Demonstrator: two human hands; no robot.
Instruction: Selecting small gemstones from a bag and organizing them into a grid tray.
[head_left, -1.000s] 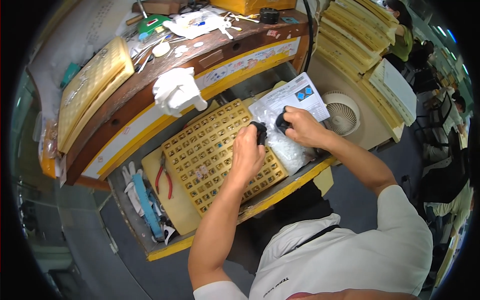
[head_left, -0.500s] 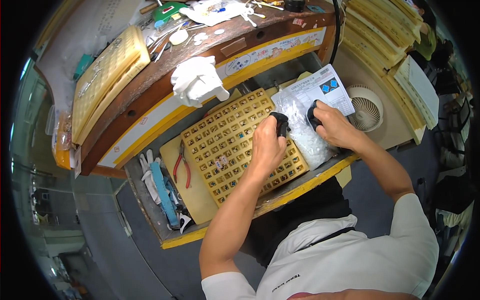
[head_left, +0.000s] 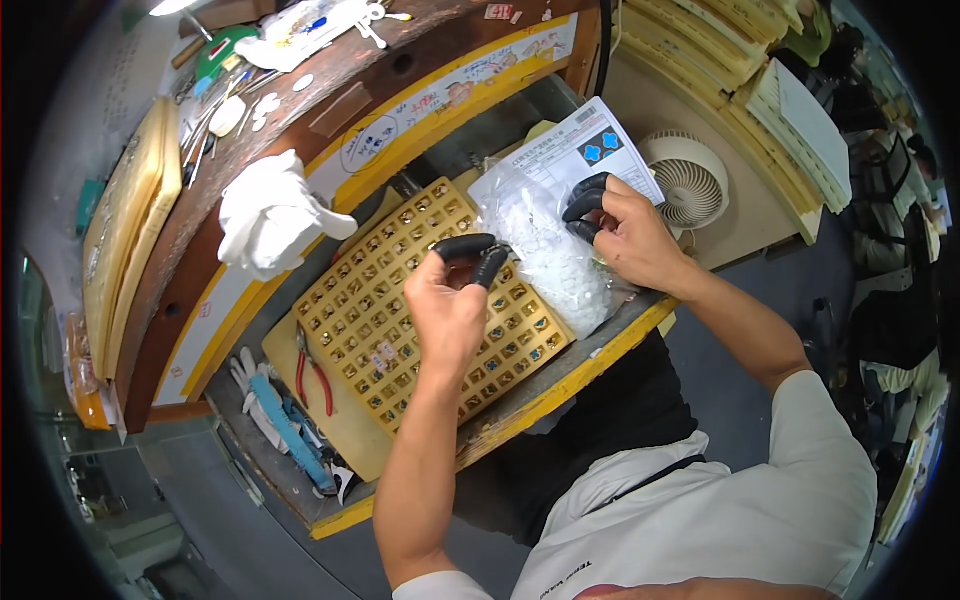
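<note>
My left hand (head_left: 448,315) is over the yellow tray (head_left: 345,388), with black covers on its thumb and forefinger. Those two tips meet near the tray's right side, on something too small to make out. My right hand (head_left: 635,240), with similar black covers, is over a clear plastic bag (head_left: 565,275) full of whitish pieces. Its thumb and forefinger curl together against the bag; what lies between the tips cannot be made out. Rows of square pockets in the tray hold small shiny pieces, a few with blue. The bag rests against the tray's right edge.
The open drawer (head_left: 500,440) has a yellow front edge. Red-handled pliers (head_left: 317,385) lie left of the tray, near a blue strip (head_left: 290,435). A white cloth bundle (head_left: 270,215) hangs at the bench edge. Behind the bag are a printed sheet (head_left: 630,165) and a round fan (head_left: 690,185).
My view has shifted, so the drawer and bench appear further left. My left hand has turned, showing its thumb and forefinger pinched. My right hand stays by the bag, fingers curled.
</note>
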